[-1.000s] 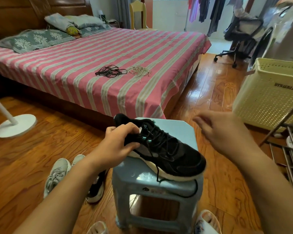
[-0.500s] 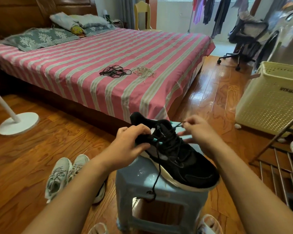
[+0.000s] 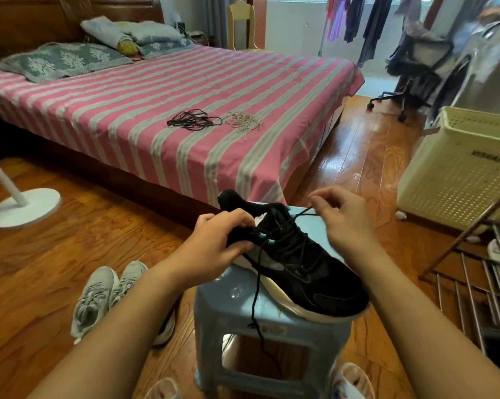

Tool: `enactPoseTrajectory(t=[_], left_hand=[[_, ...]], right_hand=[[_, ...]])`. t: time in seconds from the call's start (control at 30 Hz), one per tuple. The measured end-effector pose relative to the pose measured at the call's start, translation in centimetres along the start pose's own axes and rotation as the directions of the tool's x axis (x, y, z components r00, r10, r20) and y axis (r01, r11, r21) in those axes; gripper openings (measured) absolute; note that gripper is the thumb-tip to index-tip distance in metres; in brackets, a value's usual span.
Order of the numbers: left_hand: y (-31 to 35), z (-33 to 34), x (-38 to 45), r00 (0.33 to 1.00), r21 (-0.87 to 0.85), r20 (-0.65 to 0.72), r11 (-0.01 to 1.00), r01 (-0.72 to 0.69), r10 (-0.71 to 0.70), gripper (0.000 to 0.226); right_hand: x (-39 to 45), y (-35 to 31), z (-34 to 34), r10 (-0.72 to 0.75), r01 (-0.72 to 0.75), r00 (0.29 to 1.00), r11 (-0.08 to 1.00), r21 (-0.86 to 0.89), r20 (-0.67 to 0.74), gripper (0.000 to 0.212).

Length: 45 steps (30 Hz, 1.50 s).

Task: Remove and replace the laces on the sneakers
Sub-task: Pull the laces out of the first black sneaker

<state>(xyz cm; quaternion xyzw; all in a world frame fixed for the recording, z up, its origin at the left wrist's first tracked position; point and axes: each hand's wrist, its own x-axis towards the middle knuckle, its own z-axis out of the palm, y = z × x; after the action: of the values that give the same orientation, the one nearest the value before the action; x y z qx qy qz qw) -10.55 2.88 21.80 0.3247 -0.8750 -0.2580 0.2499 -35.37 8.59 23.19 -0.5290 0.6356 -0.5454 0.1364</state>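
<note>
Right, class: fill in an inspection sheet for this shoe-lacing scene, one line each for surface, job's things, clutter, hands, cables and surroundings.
Surface: blue stool on a wooden floor, carrying the shoe.
Job's things: black sneaker on the stool, partly unlaced, one lace end hanging over the stool's front; black laces and beige laces lying on the bed.
Clutter: grey sneakers on the floor, left of the stool.
Hands: left hand grips the sneaker's heel end; right hand pinches its lace.
Cables: nothing seen.
Surroundings: laundry basket, office chair, fan base, hanging clothes.
</note>
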Motion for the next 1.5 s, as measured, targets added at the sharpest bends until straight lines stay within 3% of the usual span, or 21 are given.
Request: enactPoseTrajectory(t=[0.07, 0.1, 0.2, 0.3, 0.37, 0.5, 0.57, 0.6, 0.63, 0.67, 0.73, 0.8, 0.9, 0.97, 1.03, 1.17, 1.2, 1.27, 1.3, 1.37, 1.5], left_hand=[[0.1, 0.1, 0.0, 1.0, 0.005, -0.005, 1.0, -0.013, 0.013, 0.026], [0.1, 0.1, 0.0, 1.0, 0.009, -0.007, 1.0, -0.017, 0.018, 0.027], [-0.1, 0.3, 0.1, 1.0, 0.017, -0.021, 1.0, -0.017, 0.017, 0.027], [-0.1, 0.5, -0.3, 0.999, 0.037, -0.033, 0.999, -0.023, 0.025, 0.029], [-0.2, 0.6, -0.3, 0.999, 0.055, -0.036, 0.998, -0.022, 0.024, 0.031], [-0.2, 0.5, -0.4, 0.999, 0.049, -0.047, 0.999, -0.011, 0.013, 0.028], [-0.4, 0.2, -0.6, 0.999, 0.044, -0.052, 0.999, 0.006, -0.004, 0.026], [-0.5, 0.0, -0.7, 0.998, 0.041, -0.058, 0.999, 0.019, -0.017, 0.025], [-0.7, -0.3, -0.9, 0.997, 0.034, -0.068, 0.999, 0.032, -0.029, 0.026], [-0.9, -0.5, -1.0, 0.997, 0.03, -0.074, 0.999, 0.037, -0.035, 0.026], [-0.9, -0.6, -1.0, 0.997, 0.041, -0.069, 0.999, 0.025, -0.022, 0.025], [-0.9, -0.5, -0.8, 0.998, 0.058, -0.068, 0.998, 0.012, -0.008, 0.022], [-1.0, -0.1, -0.8, 0.997, 0.062, -0.08, 0.998, 0.001, 0.004, 0.024], [-1.1, 0.0, -1.0, 0.996, 0.06, -0.088, 0.998, 0.002, 0.004, 0.022], [-1.2, 0.0, -1.1, 0.996, 0.066, -0.086, 0.998, 0.005, 0.001, 0.021], [-1.2, 0.1, -1.0, 0.997, 0.074, -0.075, 0.997, 0.012, -0.007, 0.024], [-1.2, 0.0, -1.1, 0.997, 0.068, -0.075, 0.998, 0.012, -0.007, 0.024], [-1.4, -0.3, -1.1, 0.998, 0.044, -0.067, 0.999, 0.012, -0.009, 0.025], [-1.4, -0.5, -1.0, 0.998, 0.022, -0.057, 1.0, 0.019, -0.018, 0.025], [-1.3, -0.6, -0.8, 0.999, -0.011, -0.042, 1.0, 0.013, -0.014, 0.024], [-0.7, 0.5, -0.2, 0.999, 0.055, -0.036, 0.998, -0.006, 0.008, 0.027]], right_hand=[[0.4, 0.9, -0.2, 0.186, -0.181, 0.979, 0.981, 0.069, -0.087, 0.025], [0.5, 1.0, -0.4, 0.163, -0.166, 0.98, 0.986, -0.021, -0.118, 0.025], [-0.5, -0.2, -0.7, -0.23, 0.231, 0.973, 0.938, -0.26, 0.036, 0.018], [-1.6, -1.5, -0.2, -0.432, 0.565, 0.803, 0.77, -0.296, 0.41, 0.019], [-1.9, -1.2, 0.4, -0.427, 0.605, 0.772, 0.722, -0.336, 0.471, 0.021], [-1.9, -1.3, 1.0, -0.501, 0.648, 0.759, 0.644, -0.407, 0.416, 0.008], [-0.3, -0.3, -0.6, -0.387, 0.366, 0.919, 0.763, -0.533, 0.077, 0.014], [0.9, 0.9, -2.2, -0.209, 0.096, 0.964, 0.85, -0.517, -0.163, 0.017], [1.9, 2.4, -4.0, 0.008, -0.17, 0.943, 0.872, -0.459, -0.334, 0.02], [2.3, 4.0, -5.2, 0.207, -0.375, 0.895, 0.83, -0.413, -0.396, 0.024], [1.7, 5.5, -5.0, 0.396, -0.463, 0.885, 0.678, -0.571, -0.247, 0.029], [0.8, 4.8, -2.9, 0.344, -0.306, 0.935, 0.658, -0.688, -0.087, 0.034], [0.3, 0.4, -1.1, -0.09, 0.107, 0.994, 0.859, -0.501, 0.059, 0.021], [-0.3, -2.0, -0.5, -0.238, 0.344, 0.908, 0.893, -0.29, 0.344, 0.017], [-1.3, -2.2, 0.5, -0.281, 0.486, 0.795, 0.825, -0.288, 0.538, 0.02], [-1.8, -1.7, 2.0, -0.405, 0.625, 0.737, 0.712, -0.32, 0.541, 0.011], [-1.9, -1.7, 2.2, -0.439, 0.639, 0.727, 0.713, -0.288, 0.528, 0.009], [-1.5, -1.0, 1.8, -0.374, 0.473, 0.853, 0.849, -0.235, 0.364, 0.011], [-0.9, -0.2, 1.1, -0.252, 0.309, 0.936, 0.924, -0.227, 0.247, 0.016], [-0.1, 1.2, -0.5, -0.014, 0.049, 0.989, 0.97, -0.24, 0.147, 0.025], [-1.5, -1.0, -0.4, -0.195, 0.291, 0.901, 0.933, -0.209, 0.387, 0.025]])
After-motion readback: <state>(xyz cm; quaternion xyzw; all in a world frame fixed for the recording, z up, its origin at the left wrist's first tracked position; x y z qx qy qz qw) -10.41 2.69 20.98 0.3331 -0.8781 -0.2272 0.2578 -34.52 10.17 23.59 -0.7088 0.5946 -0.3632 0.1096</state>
